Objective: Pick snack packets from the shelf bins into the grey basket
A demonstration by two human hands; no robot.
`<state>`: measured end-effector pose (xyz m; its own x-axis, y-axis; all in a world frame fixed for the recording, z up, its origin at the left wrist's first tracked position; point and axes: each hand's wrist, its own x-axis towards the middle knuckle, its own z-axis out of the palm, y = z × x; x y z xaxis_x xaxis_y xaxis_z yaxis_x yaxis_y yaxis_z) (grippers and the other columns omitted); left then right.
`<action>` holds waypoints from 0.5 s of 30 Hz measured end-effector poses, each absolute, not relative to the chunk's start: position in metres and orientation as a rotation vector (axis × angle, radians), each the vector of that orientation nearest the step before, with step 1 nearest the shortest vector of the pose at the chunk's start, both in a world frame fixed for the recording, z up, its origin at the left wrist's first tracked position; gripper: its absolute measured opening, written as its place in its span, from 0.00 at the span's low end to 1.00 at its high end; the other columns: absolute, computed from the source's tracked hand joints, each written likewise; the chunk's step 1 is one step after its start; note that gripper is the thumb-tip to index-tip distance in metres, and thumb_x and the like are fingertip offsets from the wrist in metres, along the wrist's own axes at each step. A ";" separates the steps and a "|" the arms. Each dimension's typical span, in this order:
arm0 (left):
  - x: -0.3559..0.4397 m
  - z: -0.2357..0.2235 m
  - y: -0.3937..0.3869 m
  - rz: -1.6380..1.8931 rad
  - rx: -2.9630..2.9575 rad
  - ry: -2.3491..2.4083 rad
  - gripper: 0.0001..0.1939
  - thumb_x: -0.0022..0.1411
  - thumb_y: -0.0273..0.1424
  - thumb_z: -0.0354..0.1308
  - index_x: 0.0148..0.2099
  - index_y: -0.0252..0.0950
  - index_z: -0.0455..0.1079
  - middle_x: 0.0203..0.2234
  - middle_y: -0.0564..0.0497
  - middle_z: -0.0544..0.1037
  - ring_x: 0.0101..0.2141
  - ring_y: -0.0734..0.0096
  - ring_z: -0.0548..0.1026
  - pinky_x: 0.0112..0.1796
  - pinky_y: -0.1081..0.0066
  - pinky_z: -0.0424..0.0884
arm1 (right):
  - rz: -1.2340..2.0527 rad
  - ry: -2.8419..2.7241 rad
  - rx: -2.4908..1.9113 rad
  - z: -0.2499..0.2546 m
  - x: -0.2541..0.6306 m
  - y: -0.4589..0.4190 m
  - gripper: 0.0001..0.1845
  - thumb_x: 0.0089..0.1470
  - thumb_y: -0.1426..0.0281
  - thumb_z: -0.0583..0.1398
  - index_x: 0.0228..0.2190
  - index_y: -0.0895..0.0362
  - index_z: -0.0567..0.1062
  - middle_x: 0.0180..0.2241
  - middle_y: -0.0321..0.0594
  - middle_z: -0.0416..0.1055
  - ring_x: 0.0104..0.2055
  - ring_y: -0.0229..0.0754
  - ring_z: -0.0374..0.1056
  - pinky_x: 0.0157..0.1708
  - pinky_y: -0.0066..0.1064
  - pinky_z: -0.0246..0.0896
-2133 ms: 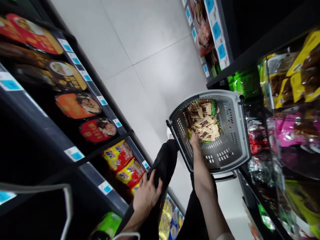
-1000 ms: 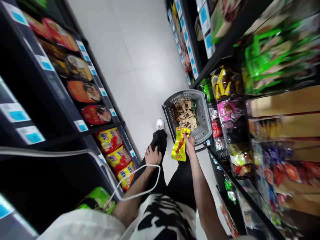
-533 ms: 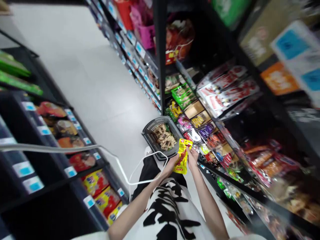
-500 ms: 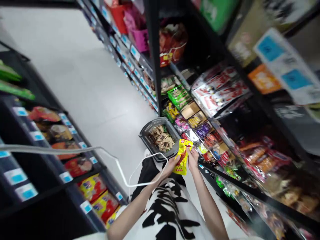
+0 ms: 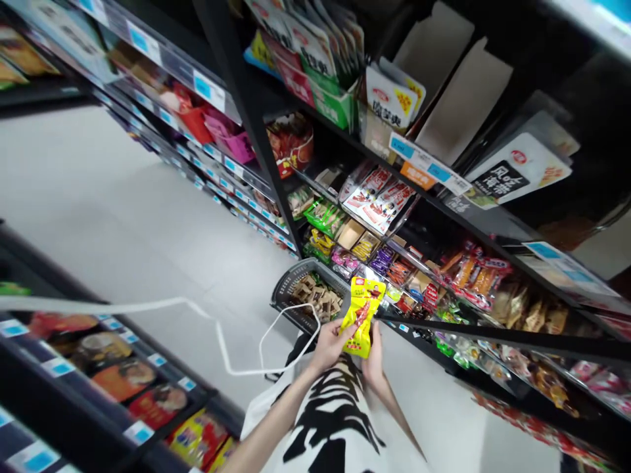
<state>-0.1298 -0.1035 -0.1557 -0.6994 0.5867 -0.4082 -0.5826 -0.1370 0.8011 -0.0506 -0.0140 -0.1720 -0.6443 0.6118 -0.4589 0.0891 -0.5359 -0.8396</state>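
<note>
A yellow snack packet [image 5: 363, 312] with red print is held up in front of my body. My left hand [image 5: 331, 343] grips its lower left side, with the thumb lying over the front. At the packet's lower right edge is my right hand [image 5: 374, 355], its fingers partly hidden behind the packet. Just beyond the packet, a dark grey basket [image 5: 283, 286] holds many small brown-wrapped pieces [image 5: 315, 295]. A thin white cable [image 5: 221, 341] loops across the view in front of my left forearm.
Shelves of bagged snacks [image 5: 473, 276] rise on the right, with a black upright post [image 5: 251, 125] and white price labels [image 5: 428, 167]. A lower shelf [image 5: 148, 401] with colourful packets stands at the left. Pale floor [image 5: 162, 217] runs between them.
The view has swung up toward the right-hand shelves, showing more upper packets. My right hand has slid from the packet's upper right edge down to its lower right side.
</note>
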 end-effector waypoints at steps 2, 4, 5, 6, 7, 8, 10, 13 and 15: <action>-0.144 -0.144 -0.119 1.924 -0.011 1.386 0.20 0.46 0.40 0.74 0.38 0.31 0.80 0.27 0.49 0.83 0.27 0.65 0.79 0.32 0.70 0.75 | 2.130 -1.422 -1.036 -0.162 -0.062 -0.024 0.28 0.52 0.42 0.62 0.35 0.55 0.80 0.32 0.42 0.77 0.33 0.46 0.72 0.33 0.33 0.68; -0.157 -0.133 -0.134 1.914 -0.020 1.422 0.20 0.45 0.37 0.75 0.39 0.31 0.80 0.28 0.48 0.84 0.28 0.64 0.80 0.33 0.69 0.75 | 1.999 -1.632 -0.968 -0.148 -0.074 -0.029 0.25 0.50 0.45 0.65 0.30 0.56 0.79 0.27 0.39 0.74 0.28 0.42 0.67 0.30 0.30 0.64; -0.162 -0.127 -0.141 1.900 0.001 1.434 0.21 0.44 0.36 0.75 0.40 0.32 0.79 0.30 0.47 0.84 0.30 0.63 0.80 0.35 0.68 0.76 | 1.932 -1.734 -0.941 -0.140 -0.079 -0.031 0.25 0.51 0.46 0.65 0.26 0.56 0.77 0.24 0.38 0.71 0.26 0.40 0.63 0.28 0.29 0.61; -0.167 -0.122 -0.148 1.885 0.030 1.437 0.22 0.43 0.35 0.75 0.42 0.32 0.79 0.32 0.46 0.84 0.32 0.61 0.81 0.37 0.67 0.76 | 1.869 -1.821 -0.921 -0.133 -0.084 -0.033 0.26 0.53 0.46 0.63 0.23 0.56 0.75 0.22 0.36 0.67 0.25 0.38 0.59 0.25 0.28 0.57; -0.170 -0.118 -0.154 1.872 0.058 1.432 0.23 0.43 0.34 0.75 0.43 0.32 0.79 0.33 0.46 0.85 0.33 0.60 0.81 0.38 0.65 0.77 | 1.814 -1.892 -0.902 -0.126 -0.087 -0.035 0.27 0.55 0.46 0.61 0.20 0.56 0.73 0.20 0.35 0.64 0.24 0.37 0.55 0.24 0.28 0.53; -0.173 -0.115 -0.159 1.868 0.081 1.417 0.24 0.43 0.33 0.75 0.44 0.33 0.78 0.34 0.46 0.85 0.34 0.59 0.81 0.40 0.64 0.77 | 1.768 -1.945 -0.884 -0.120 -0.090 -0.038 0.29 0.57 0.47 0.59 0.18 0.56 0.70 0.19 0.34 0.61 0.23 0.36 0.52 0.22 0.27 0.50; -0.175 -0.113 -0.167 1.885 0.100 1.371 0.24 0.44 0.33 0.74 0.45 0.33 0.77 0.36 0.46 0.84 0.36 0.59 0.81 0.41 0.63 0.77 | 1.684 -2.012 -0.855 -0.111 -0.092 -0.044 0.30 0.59 0.48 0.57 0.17 0.57 0.67 0.18 0.33 0.57 0.23 0.35 0.48 0.22 0.27 0.46; -0.174 -0.114 -0.174 1.908 0.106 1.291 0.23 0.47 0.34 0.74 0.46 0.33 0.76 0.37 0.45 0.84 0.36 0.61 0.82 0.40 0.65 0.77 | 1.585 -2.024 -0.878 -0.107 -0.091 -0.057 0.29 0.61 0.50 0.56 0.17 0.57 0.65 0.18 0.32 0.54 0.23 0.35 0.47 0.22 0.28 0.43; -0.172 -0.114 -0.178 1.892 0.099 1.268 0.24 0.47 0.35 0.74 0.46 0.33 0.76 0.37 0.45 0.84 0.36 0.61 0.82 0.39 0.66 0.77 | 1.545 -1.996 -0.928 -0.108 -0.089 -0.066 0.29 0.61 0.50 0.55 0.17 0.57 0.65 0.18 0.32 0.54 0.23 0.35 0.47 0.22 0.28 0.43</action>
<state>-0.1721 -0.1776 -0.1138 -0.6479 0.6699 -0.3626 -0.5899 -0.1401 0.7952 -0.0890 -0.0656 -0.1085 -0.6731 0.7377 -0.0523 0.2354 0.1466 -0.9608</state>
